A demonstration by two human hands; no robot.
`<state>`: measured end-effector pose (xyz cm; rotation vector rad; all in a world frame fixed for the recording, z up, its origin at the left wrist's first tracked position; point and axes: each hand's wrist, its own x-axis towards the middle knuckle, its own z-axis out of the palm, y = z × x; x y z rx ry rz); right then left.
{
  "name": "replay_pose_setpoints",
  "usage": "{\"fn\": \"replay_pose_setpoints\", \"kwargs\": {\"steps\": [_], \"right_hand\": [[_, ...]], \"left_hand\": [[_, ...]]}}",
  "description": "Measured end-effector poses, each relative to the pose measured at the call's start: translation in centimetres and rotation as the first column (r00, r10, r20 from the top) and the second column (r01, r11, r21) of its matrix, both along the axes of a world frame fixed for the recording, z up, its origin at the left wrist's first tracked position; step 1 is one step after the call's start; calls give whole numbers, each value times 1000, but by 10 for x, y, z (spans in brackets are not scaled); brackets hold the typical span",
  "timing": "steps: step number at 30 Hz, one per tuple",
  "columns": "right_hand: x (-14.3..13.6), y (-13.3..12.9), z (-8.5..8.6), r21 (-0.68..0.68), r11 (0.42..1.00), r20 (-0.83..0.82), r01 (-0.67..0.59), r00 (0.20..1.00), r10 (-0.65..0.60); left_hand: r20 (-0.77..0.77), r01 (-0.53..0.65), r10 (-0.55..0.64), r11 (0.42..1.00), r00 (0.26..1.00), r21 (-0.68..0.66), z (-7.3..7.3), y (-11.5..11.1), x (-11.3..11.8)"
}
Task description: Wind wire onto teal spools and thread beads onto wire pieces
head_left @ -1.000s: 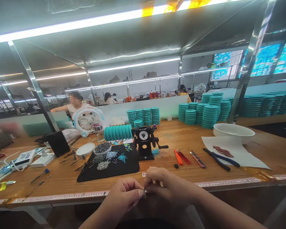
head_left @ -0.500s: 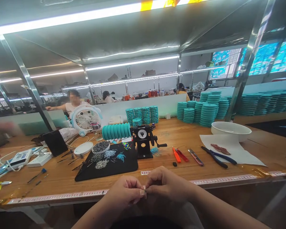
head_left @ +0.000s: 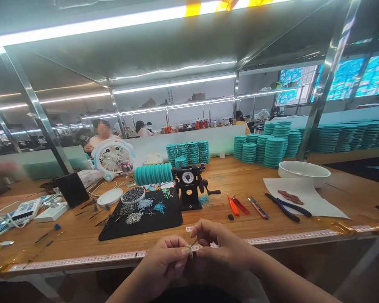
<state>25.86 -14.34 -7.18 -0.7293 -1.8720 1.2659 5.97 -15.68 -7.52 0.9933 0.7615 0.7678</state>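
Note:
Over the table's front edge, my left hand point(head_left: 170, 254) pinches a tiny pale, greenish piece point(head_left: 190, 251) between thumb and forefinger. My right hand point(head_left: 222, 244) is close on the other side, fingers curled, with a thin dark strand point(head_left: 194, 241) running from the piece to its fingertips. The piece is too small to name. Beyond the hands stands a black hand-cranked winder point(head_left: 191, 189) with a round dial and a row of teal spools point(head_left: 153, 173) at its left. A black mat point(head_left: 164, 225) beside it carries small heaps of metal and coloured bits.
A bowl of dark grey pieces point(head_left: 133, 195) sits by the mat. To the right lie an orange tool point(head_left: 232, 205), a cutter knife point(head_left: 258, 208), blue-handled pliers point(head_left: 286, 208) and a white bowl point(head_left: 304, 171) on paper. Teal spools point(head_left: 274, 151) are stacked behind. A fan point(head_left: 113, 158) stands left.
My right fingertips have drawn slightly apart from the left ones, so the small piece and the strand now show. In the background, a co-worker's outstretched arm has pulled in.

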Motion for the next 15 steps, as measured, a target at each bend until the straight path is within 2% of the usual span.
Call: {"fn": "replay_pose_setpoints", "kwargs": {"steps": [3, 6, 9, 12, 15], "right_hand": [[-4, -4, -6, -77, 997, -159, -29, 987, 16], [-12, -7, -12, -135, 991, -253, -8, 967, -26], [-16, -8, -12, -52, 992, -218, 117, 968, -126], [-16, -9, -10, 46, 969, -172, 244, 957, -232], [-17, -8, -10, 22, 953, -162, 304, 941, -296]], "left_hand": [[161, 23, -14, 998, 987, -57, -11, -2, 4], [209, 15, 4, 996, 978, -86, -12, -4, 9], [185, -4, 26, 993, 982, -117, -8, -5, 12], [144, -36, 60, 986, 988, -163, -6, -5, 14], [98, -75, 95, 979, 991, -192, -10, 1, 14]]}}
